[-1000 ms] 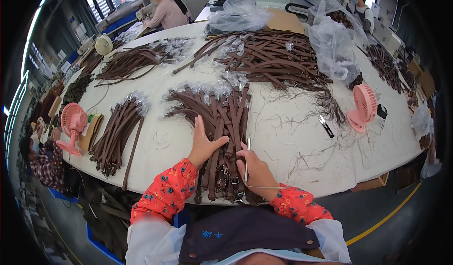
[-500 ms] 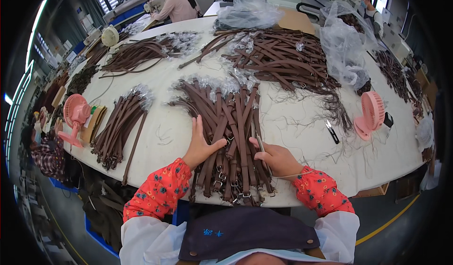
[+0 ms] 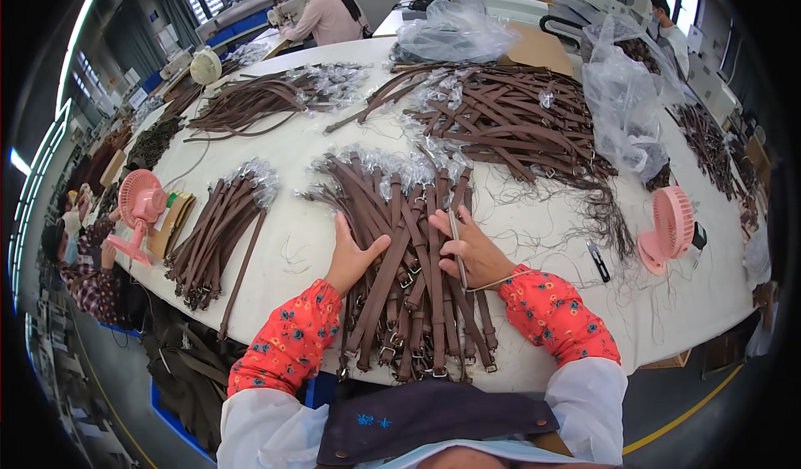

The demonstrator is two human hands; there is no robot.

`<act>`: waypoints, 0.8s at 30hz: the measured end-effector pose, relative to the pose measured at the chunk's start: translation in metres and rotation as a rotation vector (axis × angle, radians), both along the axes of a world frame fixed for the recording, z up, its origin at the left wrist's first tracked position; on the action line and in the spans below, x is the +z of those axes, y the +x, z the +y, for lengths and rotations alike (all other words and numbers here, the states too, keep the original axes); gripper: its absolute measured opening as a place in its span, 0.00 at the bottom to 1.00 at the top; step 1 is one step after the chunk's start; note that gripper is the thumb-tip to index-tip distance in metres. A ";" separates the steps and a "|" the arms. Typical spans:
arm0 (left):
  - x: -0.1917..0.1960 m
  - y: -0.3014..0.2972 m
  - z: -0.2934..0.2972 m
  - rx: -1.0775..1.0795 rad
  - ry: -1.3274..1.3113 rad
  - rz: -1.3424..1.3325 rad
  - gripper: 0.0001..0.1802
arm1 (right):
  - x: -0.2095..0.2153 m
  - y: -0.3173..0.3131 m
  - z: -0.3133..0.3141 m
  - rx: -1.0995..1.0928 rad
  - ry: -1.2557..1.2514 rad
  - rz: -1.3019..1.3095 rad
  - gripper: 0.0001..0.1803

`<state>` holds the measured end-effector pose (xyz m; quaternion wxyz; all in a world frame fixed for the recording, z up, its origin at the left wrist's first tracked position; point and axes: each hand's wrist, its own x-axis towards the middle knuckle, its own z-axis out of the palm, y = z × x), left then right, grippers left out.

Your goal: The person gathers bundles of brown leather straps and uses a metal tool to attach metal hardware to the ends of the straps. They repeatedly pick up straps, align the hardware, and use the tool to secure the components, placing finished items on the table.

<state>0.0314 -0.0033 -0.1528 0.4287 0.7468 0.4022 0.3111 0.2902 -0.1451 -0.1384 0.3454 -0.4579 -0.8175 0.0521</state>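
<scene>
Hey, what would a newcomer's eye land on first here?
Probably the bright red floral sleeves, low in the middle, with the left hand and right hand at a thick spread of brown straps. Next, perhaps, the left pink fan and the right pink fan, standing toward opposite sides of the white table.

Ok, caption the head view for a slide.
Left hand on brown straps, right hand holding a slim silver tool, at a white table.

We see smooth, matt, leather-like straps point(image 3: 437, 294) with shiny metal buckles point(image 3: 406, 283), a glossy, crinkled, clear plastic bag point(image 3: 622, 106), smooth pink plastic fans point(image 3: 140, 200), a matt tabletop point(image 3: 667, 310) and printed cloth sleeves point(image 3: 288, 335).
</scene>
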 end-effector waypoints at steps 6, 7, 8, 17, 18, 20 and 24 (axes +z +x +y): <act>-0.032 0.011 0.015 -0.021 0.130 0.048 0.60 | 0.000 -0.041 0.032 0.077 -0.004 0.073 0.06; -0.033 0.012 0.016 -0.039 0.148 0.052 0.59 | 0.000 -0.045 0.034 0.079 0.027 0.102 0.06; -0.034 0.010 0.017 -0.061 0.183 0.140 0.52 | -0.002 -0.049 0.035 0.079 0.058 0.132 0.07; -0.041 0.020 0.019 -0.557 -0.280 -0.218 0.46 | -0.009 -0.084 0.018 -0.103 0.263 0.146 0.13; -0.045 0.022 0.019 -0.624 -0.349 -0.254 0.46 | -0.009 -0.090 0.015 -0.156 0.313 0.135 0.13; -0.054 0.031 0.018 -0.744 -0.402 -0.269 0.46 | -0.006 -0.100 0.002 -0.211 0.346 0.149 0.13; -0.076 0.055 0.011 -0.922 -0.282 -0.218 0.45 | 0.006 -0.113 -0.029 -0.343 0.354 0.073 0.14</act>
